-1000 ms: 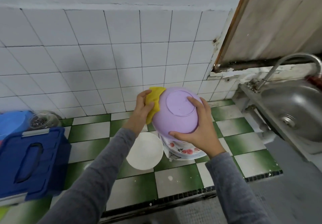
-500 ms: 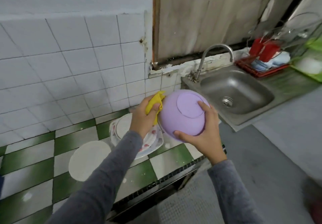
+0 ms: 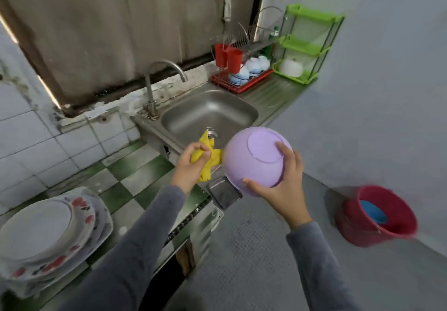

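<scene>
— Left hand (image 3: 191,165) is bunching up a yellow cloth (image 3: 208,157) in curled fingers. The right hand (image 3: 283,187) is gripping a purple bowl (image 3: 251,158), thumb hooking the lower edge and fingers reaching across the base up top. Anyone else seeing it that way?

— Yep. The bowl is being held up in the air with its bottom facing the camera, tilting a bit, just in front of the near corner of the steel sink (image 3: 217,112). The cloth is sitting right against the bowl's left side, but I can't tell if it's actually pressing on it.

— What's sitting around them?

— A faucet (image 3: 154,80) is arching over the back of the sink. Past it a red dish rack (image 3: 244,84) is holding white-and-blue bowls (image 3: 251,68) and two red cups (image 3: 229,57), with a green shelf (image 3: 304,44) standing in the corner. A stack of flowered plates (image 3: 43,233) is sitting on the green-and-white checkered counter (image 3: 135,177) at lower left, well apart from the hands. A red bucket (image 3: 358,233) is sitting on the floor off to the right.
</scene>
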Demonstrator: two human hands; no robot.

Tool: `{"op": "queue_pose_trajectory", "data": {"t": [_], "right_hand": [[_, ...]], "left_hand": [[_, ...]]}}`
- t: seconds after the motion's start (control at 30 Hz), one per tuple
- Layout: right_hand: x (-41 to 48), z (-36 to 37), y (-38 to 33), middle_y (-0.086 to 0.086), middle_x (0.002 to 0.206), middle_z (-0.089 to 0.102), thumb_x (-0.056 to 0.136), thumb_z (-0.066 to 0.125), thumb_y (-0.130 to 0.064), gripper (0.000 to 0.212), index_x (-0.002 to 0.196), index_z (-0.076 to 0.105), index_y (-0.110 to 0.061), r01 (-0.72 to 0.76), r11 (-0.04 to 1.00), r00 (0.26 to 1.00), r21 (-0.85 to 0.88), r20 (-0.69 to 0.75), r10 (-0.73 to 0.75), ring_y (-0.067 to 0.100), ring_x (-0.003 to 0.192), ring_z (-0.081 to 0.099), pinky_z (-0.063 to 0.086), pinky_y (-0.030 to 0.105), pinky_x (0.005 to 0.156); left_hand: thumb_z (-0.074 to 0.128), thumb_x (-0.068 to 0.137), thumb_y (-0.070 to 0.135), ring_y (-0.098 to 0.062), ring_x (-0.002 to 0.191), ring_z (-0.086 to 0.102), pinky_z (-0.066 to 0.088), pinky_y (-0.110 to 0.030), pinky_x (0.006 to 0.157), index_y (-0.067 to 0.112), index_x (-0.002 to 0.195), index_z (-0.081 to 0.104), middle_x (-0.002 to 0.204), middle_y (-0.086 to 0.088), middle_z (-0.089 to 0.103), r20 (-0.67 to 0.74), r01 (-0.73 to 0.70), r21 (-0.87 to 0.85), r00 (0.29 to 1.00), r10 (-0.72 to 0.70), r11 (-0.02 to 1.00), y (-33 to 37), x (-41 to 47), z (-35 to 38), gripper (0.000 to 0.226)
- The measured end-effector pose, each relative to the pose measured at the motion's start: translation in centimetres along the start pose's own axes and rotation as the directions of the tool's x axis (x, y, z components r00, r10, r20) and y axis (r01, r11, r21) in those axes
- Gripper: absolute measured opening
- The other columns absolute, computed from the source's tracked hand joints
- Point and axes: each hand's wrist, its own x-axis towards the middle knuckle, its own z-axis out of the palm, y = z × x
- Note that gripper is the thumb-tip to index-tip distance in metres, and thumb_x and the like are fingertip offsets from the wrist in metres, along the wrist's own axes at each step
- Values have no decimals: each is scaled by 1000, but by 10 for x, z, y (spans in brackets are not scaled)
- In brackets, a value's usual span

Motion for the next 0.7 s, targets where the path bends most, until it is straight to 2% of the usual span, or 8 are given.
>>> {"op": "queue_pose_trajectory", "data": {"t": [0.07,0.1,0.23,0.3,0.37,0.5,0.6,0.7], "right_hand": [[11,-18,17,1,144,29,53,89,-44,103,143,39,-32,-18,1000,999,-17,-41,17,-4,124,34,23,-5,95],[17,-26,25,1,144,29,53,89,-46,104,143,38,-33,-28,999,998,-25,-61,27,1,126,34,23,-3,96],[48,-52,60,1,146,29,50,82,-59,107,144,38,-34,-72,997,987,-40,-149,65,10,130,35,27,15,104],[70,-62,78,1,145,31,50,82,-60,107,144,38,-32,-94,995,979,-36,-187,85,6,128,34,25,5,101],[98,-72,95,1,144,32,50,82,-60,107,144,38,-31,-107,994,972,-38,-214,96,2,126,33,22,-4,96],[164,-91,124,-2,143,31,51,82,-60,106,143,37,-33,-128,991,964,-46,-238,114,-12,123,31,22,-6,94],[213,-103,143,-4,143,30,51,82,-62,106,143,36,-35,-143,988,960,-51,-252,126,-24,123,24,24,-4,94],[260,-111,164,-1,142,33,51,82,-61,107,143,37,-31,-147,986,950,-76,-287,120,-24,121,26,24,-6,93]], "left_hand": [[60,98,9,-16,81,63,58,-26,63,18,105,64,112,-8,64,35,55,-62,998,-53,997,-6,18,31,11],[58,99,9,-17,83,63,57,-25,63,15,110,63,114,-9,65,42,71,-86,997,-68,994,-8,29,46,13],[56,100,12,-34,104,65,57,-36,73,25,109,65,127,-19,65,104,132,-168,988,-115,977,-19,78,103,18],[61,96,10,-39,115,63,55,-45,85,29,109,66,130,-15,64,125,166,-197,982,-144,966,-25,107,129,24],[69,84,16,-34,120,62,51,-53,99,36,108,70,130,-7,65,168,159,-210,978,-124,965,-27,136,153,31],[66,90,11,-26,123,60,47,-51,105,43,113,68,128,1,63,235,126,-218,969,-73,968,-26,200,199,39],[64,91,7,-31,118,62,52,-49,99,42,105,71,132,-11,61,262,106,-209,964,-48,972,-24,246,232,38],[58,95,-5,-22,92,67,60,-34,78,24,98,69,117,-12,64,254,104,-223,966,-45,969,-22,291,265,31]]}}
